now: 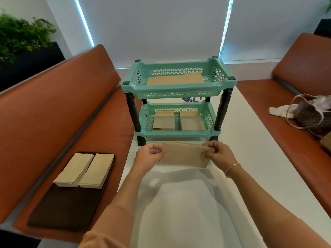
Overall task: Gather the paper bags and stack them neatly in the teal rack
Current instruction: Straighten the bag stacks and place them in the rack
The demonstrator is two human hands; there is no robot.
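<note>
A small stack of brown paper bags [186, 154] is held level above the white table [250, 149], just in front of the teal two-tier rack [179, 90]. My left hand [148, 154] grips its left end and my right hand [218, 153] pinches its right end. The rack's top shelf holds flat brown bags [175, 79]. Its lower shelf holds two piles of bags [163, 120] side by side. Two more piles of paler bags [84, 169] lie on a dark tray [62, 208] on the left bench.
Orange-brown benches [53, 113] run along both sides of the table. A patterned handbag [311, 115] with white cloth sits on the right bench. A plant in a dark planter [23, 38] stands behind the left bench. Window blinds lie beyond the rack.
</note>
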